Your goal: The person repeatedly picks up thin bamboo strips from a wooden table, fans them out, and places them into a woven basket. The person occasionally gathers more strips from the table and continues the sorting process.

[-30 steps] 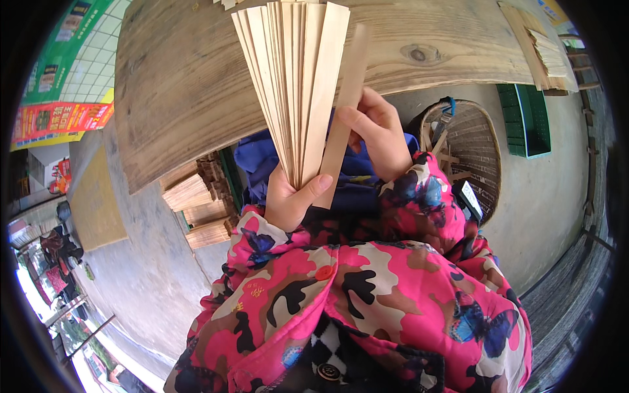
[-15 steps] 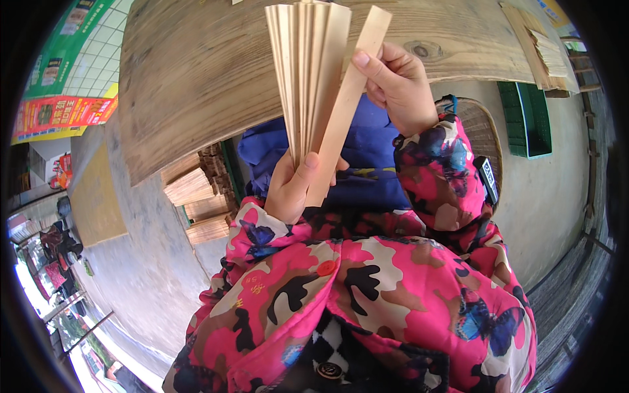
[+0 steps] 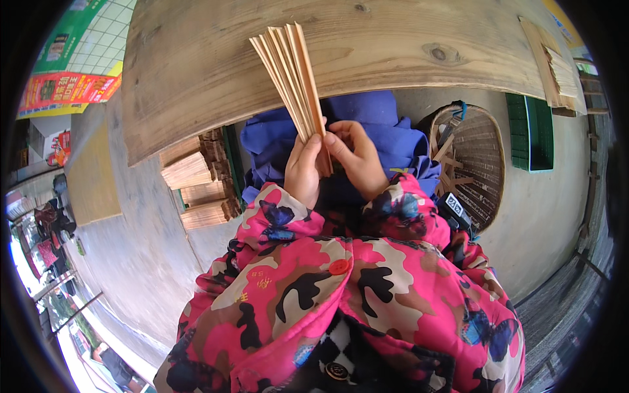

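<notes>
A fanned bundle of thin, pale wooden slats [image 3: 287,78] rises from my hands, its upper ends spread apart over the near edge of the wooden table [image 3: 393,39]. My left hand [image 3: 303,171] is closed round the bundle's lower end, thumb across the front. On the bundle's right side my right hand [image 3: 359,160] has its thumb and fingers closed at the lower edge of the slats. Whether it grips one slat or several, I cannot make out. Blue cloth [image 3: 373,114] lies over my lap behind the hands.
Stacks of wooden slats [image 3: 190,171] stand on the floor at the left under the table. At the right are a woven basket [image 3: 481,170] holding wood pieces and a green plastic crate [image 3: 531,134]. More slats [image 3: 560,72] lie at the table's far right end.
My right hand has come down and left, from the upper part of a single slat to the bundle's lower end. That slat now lines up with the bundle, which stands lower and turned more edge-on.
</notes>
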The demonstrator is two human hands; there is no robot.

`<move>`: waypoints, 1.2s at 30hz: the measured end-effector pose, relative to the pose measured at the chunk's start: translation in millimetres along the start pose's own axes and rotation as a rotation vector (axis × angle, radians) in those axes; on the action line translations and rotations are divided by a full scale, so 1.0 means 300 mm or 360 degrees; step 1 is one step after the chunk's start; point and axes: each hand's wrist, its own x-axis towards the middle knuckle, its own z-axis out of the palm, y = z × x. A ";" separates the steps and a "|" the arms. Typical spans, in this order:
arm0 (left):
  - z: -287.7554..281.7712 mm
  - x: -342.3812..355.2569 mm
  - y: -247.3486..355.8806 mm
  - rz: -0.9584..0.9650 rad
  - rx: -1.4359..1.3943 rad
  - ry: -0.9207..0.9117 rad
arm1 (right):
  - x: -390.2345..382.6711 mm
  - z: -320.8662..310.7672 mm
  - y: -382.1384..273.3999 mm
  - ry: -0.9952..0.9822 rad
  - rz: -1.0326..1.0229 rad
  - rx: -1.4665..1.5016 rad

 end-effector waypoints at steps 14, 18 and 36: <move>-0.004 -0.017 0.040 -0.0360 -0.0109 -0.0122 | 0.020 -0.008 0.012 0.0091 0.0030 -0.0100; -0.009 -0.010 0.040 -0.0384 -0.0178 -0.0097 | 0.018 -0.009 0.003 0.0084 0.0119 0.0160; -0.040 -0.004 0.067 -0.0440 -0.0090 -0.0177 | 0.017 -0.009 -0.018 0.0084 0.0135 0.0015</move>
